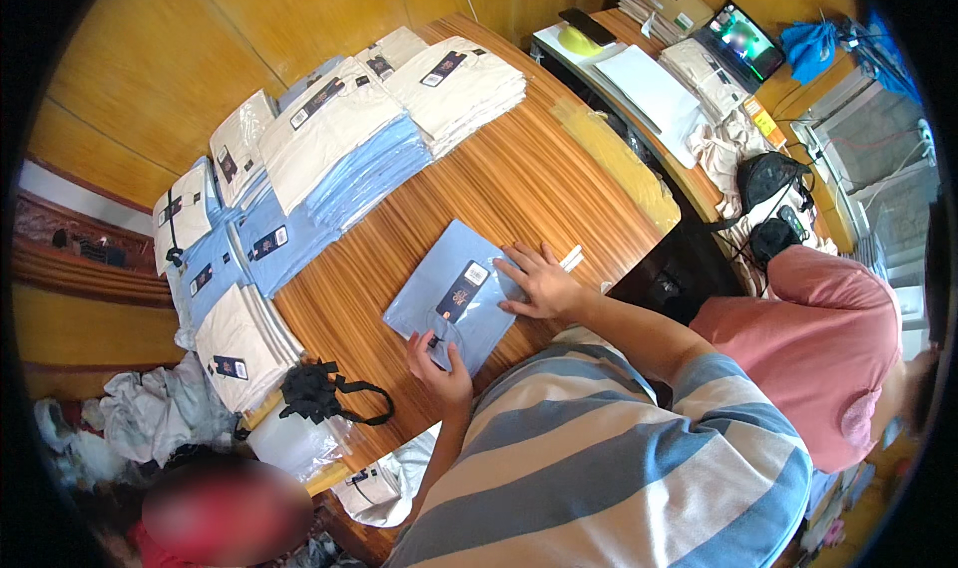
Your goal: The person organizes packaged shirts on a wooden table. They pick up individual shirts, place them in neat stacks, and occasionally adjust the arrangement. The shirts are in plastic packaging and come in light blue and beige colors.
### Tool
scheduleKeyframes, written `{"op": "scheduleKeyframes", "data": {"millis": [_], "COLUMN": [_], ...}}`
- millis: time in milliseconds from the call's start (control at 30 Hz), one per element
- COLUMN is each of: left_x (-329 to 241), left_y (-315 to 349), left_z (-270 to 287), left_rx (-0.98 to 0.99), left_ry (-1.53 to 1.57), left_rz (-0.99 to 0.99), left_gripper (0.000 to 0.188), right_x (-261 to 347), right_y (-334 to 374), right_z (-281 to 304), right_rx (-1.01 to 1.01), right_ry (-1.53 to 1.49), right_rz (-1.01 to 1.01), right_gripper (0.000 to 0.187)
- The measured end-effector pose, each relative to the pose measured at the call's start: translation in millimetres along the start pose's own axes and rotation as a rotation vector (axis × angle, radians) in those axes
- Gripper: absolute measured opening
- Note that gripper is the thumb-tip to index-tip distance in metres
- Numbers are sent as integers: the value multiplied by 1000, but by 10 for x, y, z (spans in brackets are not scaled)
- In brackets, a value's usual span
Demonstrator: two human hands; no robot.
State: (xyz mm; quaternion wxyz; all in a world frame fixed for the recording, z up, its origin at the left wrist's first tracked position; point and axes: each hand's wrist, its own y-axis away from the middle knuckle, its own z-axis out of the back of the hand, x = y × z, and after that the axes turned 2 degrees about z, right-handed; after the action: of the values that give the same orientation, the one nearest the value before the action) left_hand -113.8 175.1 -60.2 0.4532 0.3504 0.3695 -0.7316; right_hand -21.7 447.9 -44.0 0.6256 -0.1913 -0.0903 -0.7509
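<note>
A folded light-blue shirt (429, 279) with a dark tag (462, 290) lies flat on the wooden table in what looks like a clear bag. My right hand (542, 281) rests on its right edge, fingers spread and holding nothing. At the collar end, close to my body, my left hand (439, 370) touches the shirt's lower left edge. Its thumb and fingers are apart. Beyond my right fingertips, a small white strip (572, 258) lies on the table.
Stacks of bagged cream shirts (454, 79) and blue shirts (369, 174) line the table's far and left sides. A black strap bundle (314, 393) sits at the left corner. On the right, a person in a pink shirt (808, 348) is near a desk with a laptop (740, 47).
</note>
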Motion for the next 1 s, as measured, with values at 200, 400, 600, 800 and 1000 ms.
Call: {"op": "scheduleKeyframes", "data": {"millis": [200, 400, 600, 800, 1000], "left_x": [173, 17, -66, 45, -570], "left_y": [344, -109, -70, -410, -333], "left_z": [-89, -200, -559, -403, -720], "left_rx": [-86, -49, 94, 53, 357], "left_ry": [397, 346, -102, -523, -625], "left_rz": [263, 63, 29, -34, -90], "left_gripper": [41, 45, 62, 69, 76], "right_x": [-156, -470, -542, -606, -882], "right_y": [-447, -385, -371, -430, -282], "right_z": [4, -18, 211, 855, 218], "right_rx": [44, -112, -92, 461, 26], "right_ry": [-507, -638, -426, -144, -87], "right_rz": [-333, -572, -438, -52, 436], "right_gripper": [55, 46, 47, 54, 72]}}
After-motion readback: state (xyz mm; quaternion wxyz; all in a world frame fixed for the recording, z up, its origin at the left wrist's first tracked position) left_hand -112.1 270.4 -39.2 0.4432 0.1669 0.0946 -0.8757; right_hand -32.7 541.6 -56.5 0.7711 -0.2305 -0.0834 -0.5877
